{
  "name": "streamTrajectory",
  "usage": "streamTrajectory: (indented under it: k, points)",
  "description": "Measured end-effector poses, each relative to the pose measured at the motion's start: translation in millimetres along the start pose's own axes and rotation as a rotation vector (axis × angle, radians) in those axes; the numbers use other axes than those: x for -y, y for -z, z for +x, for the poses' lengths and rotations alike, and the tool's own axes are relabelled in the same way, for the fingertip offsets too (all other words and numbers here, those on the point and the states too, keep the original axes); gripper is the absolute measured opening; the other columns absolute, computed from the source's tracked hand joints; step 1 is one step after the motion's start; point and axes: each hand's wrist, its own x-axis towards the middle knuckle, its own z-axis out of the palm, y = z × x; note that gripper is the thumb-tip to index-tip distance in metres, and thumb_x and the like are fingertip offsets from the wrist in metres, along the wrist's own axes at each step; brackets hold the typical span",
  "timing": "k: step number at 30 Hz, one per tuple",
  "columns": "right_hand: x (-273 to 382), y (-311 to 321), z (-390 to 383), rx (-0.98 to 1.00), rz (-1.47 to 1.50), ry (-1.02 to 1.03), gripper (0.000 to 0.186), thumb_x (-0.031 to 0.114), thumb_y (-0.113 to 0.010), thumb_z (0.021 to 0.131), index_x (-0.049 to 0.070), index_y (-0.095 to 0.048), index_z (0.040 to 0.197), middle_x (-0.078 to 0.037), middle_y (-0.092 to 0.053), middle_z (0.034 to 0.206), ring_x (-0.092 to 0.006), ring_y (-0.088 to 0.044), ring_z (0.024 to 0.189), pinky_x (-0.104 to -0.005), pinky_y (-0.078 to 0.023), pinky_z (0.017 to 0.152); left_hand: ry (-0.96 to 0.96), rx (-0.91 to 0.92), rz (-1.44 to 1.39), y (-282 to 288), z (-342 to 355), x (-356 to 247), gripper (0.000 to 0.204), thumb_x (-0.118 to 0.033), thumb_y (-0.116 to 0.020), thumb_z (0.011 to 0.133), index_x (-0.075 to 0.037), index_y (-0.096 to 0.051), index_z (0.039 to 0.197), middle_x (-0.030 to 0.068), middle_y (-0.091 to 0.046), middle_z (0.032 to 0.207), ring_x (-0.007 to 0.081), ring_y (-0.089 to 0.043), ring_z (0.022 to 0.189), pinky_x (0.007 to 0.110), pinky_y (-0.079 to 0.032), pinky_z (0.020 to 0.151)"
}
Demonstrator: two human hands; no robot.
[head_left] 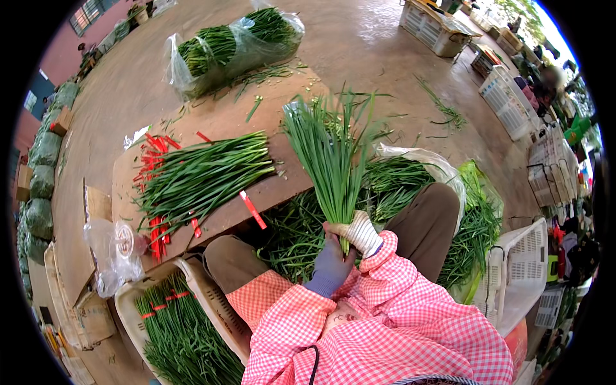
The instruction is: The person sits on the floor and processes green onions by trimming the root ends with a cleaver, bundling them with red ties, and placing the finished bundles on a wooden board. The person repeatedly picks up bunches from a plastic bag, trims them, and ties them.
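Observation:
I hold an upright bunch of long green leafy stalks (330,160) by its lower end with both hands. My left hand (328,269), in a grey-blue glove, is closed on the base. My right hand (356,232), in a white striped glove, wraps round it just above, fingers closed. On the brown board (263,102) to the left lies a loose pile of the same stalks (205,170), beside red tape strips (154,237). More loose greens (289,244) lie between and around my knees.
A bagged bundle (212,48) sits at the far board edge. A crate of banded bunches (215,314) is at lower left, an empty white crate (520,276) at right. Stacked bags (45,151) line the left side; more crates (504,99) and a person (529,96) are at back right.

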Motion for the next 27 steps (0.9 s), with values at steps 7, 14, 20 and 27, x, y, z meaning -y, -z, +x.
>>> streamTrajectory:
  k: [7,14,20,27]
  points:
    - [-13,28,3,0.024,0.097,0.108,0.031,0.016,-0.077,0.067,-0.002,-0.067,0.090,-0.011,-0.069,0.076,-0.0178,-0.065,0.064,-0.0307,-0.052,0.062,-0.180,-0.015,-0.442,35,-22,-20,0.082,-0.017,-0.071,0.082,-0.004,-0.020,0.146,0.0141,-0.057,0.118,0.0169,-0.061,0.096,0.029,-0.050,0.082]
    - [24,41,-5,0.066,0.090,0.079,0.026,0.011,-0.075,0.070,-0.003,-0.066,0.090,-0.011,-0.068,0.070,-0.0161,-0.065,0.059,-0.0297,-0.052,0.055,0.027,-0.008,-1.021,54,-10,-6,0.080,-0.013,-0.073,0.080,-0.003,-0.026,0.143,0.0148,-0.050,0.126,0.0182,-0.055,0.107,0.031,-0.047,0.091]
    - [145,38,18,-0.001,0.060,0.284,0.027,0.005,-0.068,0.066,-0.005,-0.066,0.091,-0.011,-0.068,0.077,-0.0161,-0.064,0.062,-0.0275,-0.053,0.056,-0.013,-0.008,-1.136,59,1,-3,0.069,-0.005,-0.066,0.083,-0.004,-0.029,0.141,0.0119,-0.051,0.119,0.0160,-0.056,0.102,0.029,-0.047,0.089]
    - [219,-78,98,0.101,-0.852,0.971,0.027,0.013,-0.063,0.073,0.001,-0.055,0.096,-0.018,-0.063,0.074,-0.0337,-0.064,0.065,-0.0415,-0.050,0.055,0.033,-0.132,-1.021,92,-11,7,0.072,-0.008,-0.068,0.083,-0.003,-0.028,0.143,0.0096,-0.051,0.122,0.0134,-0.054,0.104,0.028,-0.045,0.091]
